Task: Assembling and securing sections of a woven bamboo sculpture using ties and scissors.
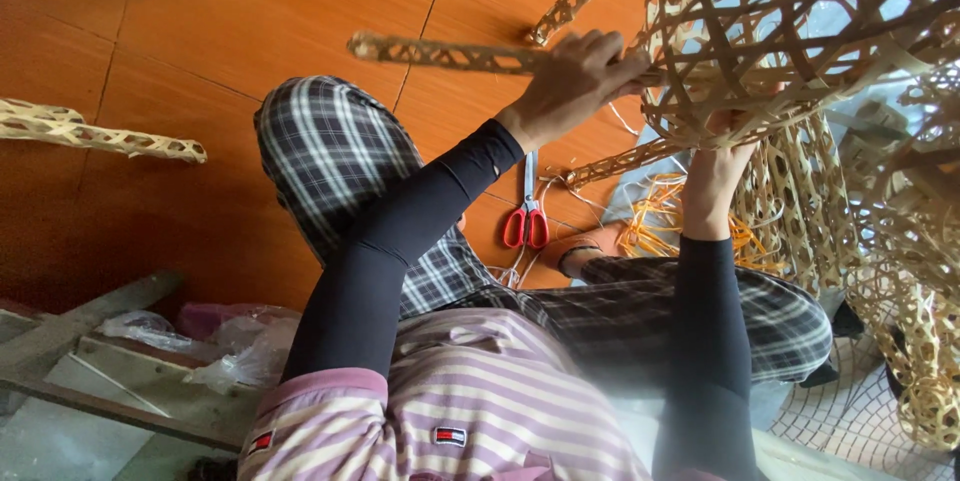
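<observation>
Weaving is the step in hand: a woven bamboo basket (790, 41) is held up above the lap, over the orange floor (250, 21). The left hand (575, 81) is closed around a long woven strip (440, 53) where it meets the basket rim. The right hand (725, 136) is pressed against the basket's underside; its grip cannot be told. Red scissors (526, 221) lie on the floor below. Next, careful threading of the strip seems needed.
</observation>
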